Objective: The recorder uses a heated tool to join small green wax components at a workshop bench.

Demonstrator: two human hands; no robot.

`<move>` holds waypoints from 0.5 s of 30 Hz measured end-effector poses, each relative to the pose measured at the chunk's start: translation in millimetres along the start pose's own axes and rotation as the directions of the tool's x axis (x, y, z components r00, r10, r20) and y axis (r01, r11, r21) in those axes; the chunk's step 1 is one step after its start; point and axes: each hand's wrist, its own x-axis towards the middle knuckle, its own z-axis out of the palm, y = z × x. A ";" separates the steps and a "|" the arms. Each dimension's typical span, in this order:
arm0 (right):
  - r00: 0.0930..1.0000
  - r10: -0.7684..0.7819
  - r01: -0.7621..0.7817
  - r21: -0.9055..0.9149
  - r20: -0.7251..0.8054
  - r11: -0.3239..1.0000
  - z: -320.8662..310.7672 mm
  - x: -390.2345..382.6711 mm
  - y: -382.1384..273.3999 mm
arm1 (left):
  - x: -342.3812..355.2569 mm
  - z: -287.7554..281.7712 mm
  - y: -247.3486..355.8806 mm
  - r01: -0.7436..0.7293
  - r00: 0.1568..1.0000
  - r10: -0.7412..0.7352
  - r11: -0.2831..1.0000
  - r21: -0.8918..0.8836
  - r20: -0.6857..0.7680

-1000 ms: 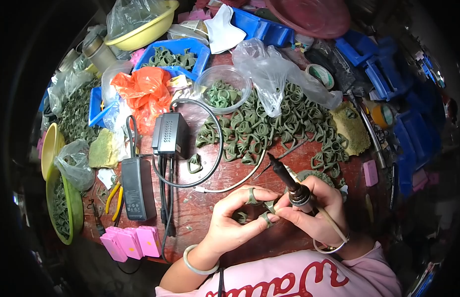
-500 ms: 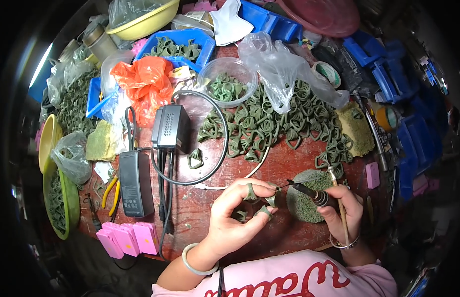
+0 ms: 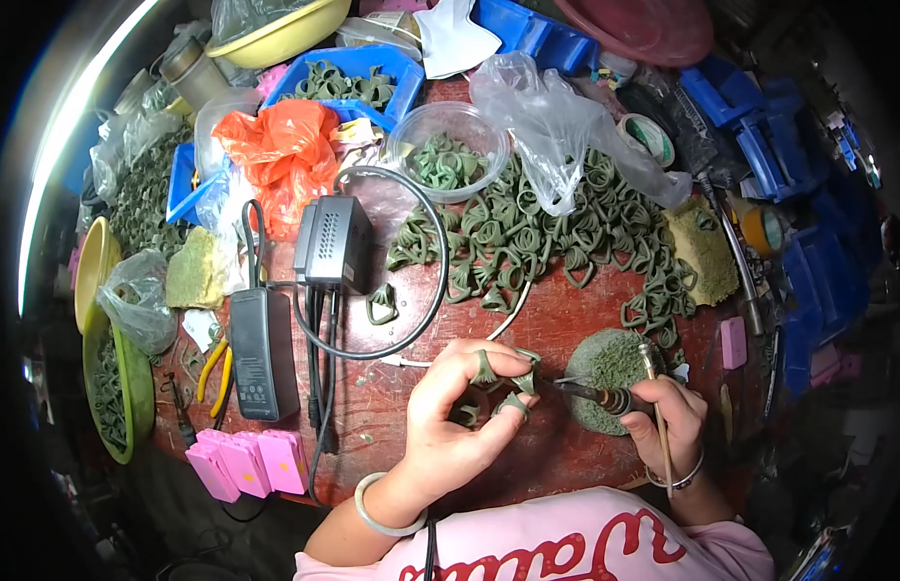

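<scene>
We see the left hand pinching a green ring at its fingertips above the red surface; the right hand's fingers close around a dark pen-like tool and thin stick. We judge the ring light, stiff, easily nicked: best held gently by its band.

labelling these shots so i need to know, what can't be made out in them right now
In the head view:
- Rear of the dark tool: hidden by the right hand.
- Green ring in the hollow of the left hand: partly covered by that hand.
- Table under the ring pile: covered by the rings.
- Red basin: cut off by the top edge.
</scene>
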 end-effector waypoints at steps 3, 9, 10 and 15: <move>1.000 -0.018 0.018 -0.002 0.010 1.000 0.7 1.6 -2.3 | -2.0 -2.0 4.3 -0.066 0.998 0.067 0.995 0.069 -0.011; 1.000 -0.019 0.020 -0.024 0.016 1.000 0.1 2.0 -2.3 | -1.0 -0.3 3.0 -0.022 0.999 0.023 1.000 0.022 -0.032; 1.000 -0.018 0.019 -0.025 0.017 1.000 0.1 2.1 -2.5 | -0.8 -0.2 2.1 -0.033 0.999 0.033 0.999 0.023 -0.032; 1.000 -0.011 0.011 -0.037 0.011 0.999 -0.1 2.3 -2.9 | 0.3 0.7 0.6 -0.035 0.999 0.035 0.999 0.010 -0.025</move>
